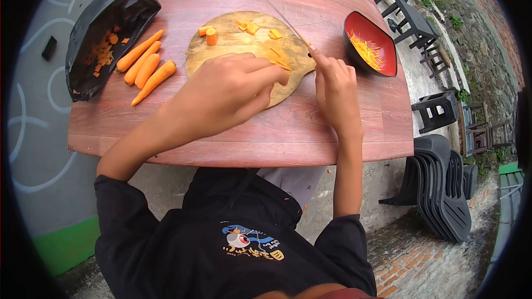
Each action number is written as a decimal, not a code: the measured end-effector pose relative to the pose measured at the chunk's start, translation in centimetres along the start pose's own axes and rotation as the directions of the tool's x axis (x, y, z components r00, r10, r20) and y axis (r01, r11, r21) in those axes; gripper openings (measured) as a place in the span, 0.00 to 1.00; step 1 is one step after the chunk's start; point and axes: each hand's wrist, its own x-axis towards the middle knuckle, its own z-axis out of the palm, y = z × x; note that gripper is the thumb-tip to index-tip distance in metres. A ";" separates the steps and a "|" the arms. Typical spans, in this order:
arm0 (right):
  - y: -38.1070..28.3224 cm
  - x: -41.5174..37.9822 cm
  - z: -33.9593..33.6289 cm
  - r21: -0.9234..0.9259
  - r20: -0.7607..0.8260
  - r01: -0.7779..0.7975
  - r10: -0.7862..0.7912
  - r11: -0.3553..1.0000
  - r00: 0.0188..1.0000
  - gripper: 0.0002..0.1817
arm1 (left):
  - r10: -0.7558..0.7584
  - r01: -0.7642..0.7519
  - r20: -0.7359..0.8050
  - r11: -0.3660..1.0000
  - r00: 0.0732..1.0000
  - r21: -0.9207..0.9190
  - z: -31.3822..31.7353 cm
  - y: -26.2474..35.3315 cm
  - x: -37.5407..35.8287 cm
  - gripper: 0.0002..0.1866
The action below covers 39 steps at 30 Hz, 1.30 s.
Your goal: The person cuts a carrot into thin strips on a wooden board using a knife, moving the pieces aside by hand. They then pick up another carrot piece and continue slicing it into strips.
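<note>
- Knife (289, 26) hard to make out: blade thin, faint and blurred toward the tip, handle mostly hidden inside the right hand (336, 83).
- Held over the right part of the round wooden cutting board (200, 58); whether touching it, cannot tell.
- Long axis slanting from the right hand away from the body and leftward, tip farthest out.
- Right fingers closed around the knife handle, back of the hand up, forearm reaching almost straight ahead.
- Left hand (235, 89) over the near part of the board, back up, fingers bent and pointing right, forearm angled in from the left.
- Thin orange strips (281, 65) by the left fingertips, partly covered; pinched or loose, cannot tell.
- Small orange pieces (251, 28) and an upright carrot stub (211, 36) on the board's far half.
- Left of the board, on the desk (249, 147): four carrots (147, 70), far ends slanting rightward, beside a black plastic bag (133, 4) with orange scraps inside.
- Right of the right hand: red-and-black bowl (386, 39) with fine orange shreds.
</note>
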 end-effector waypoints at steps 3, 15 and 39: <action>-0.2 -0.5 0.7 -0.056 0.028 0.084 -0.083 0.995 0.996 0.34 | 0.033 -0.035 -0.055 0.999 0.998 -0.041 -2.4 1.4 1.0 0.09; 0.0 -0.9 0.8 -0.116 0.100 0.127 -0.115 0.985 0.988 0.15 | -0.129 0.114 0.443 0.992 0.887 0.060 0.9 -6.8 7.5 0.29; -0.2 -1.0 0.6 -0.117 0.013 0.105 -0.104 0.988 0.995 0.19 | -0.150 0.293 0.561 0.940 0.814 -0.175 2.4 -8.8 6.9 0.17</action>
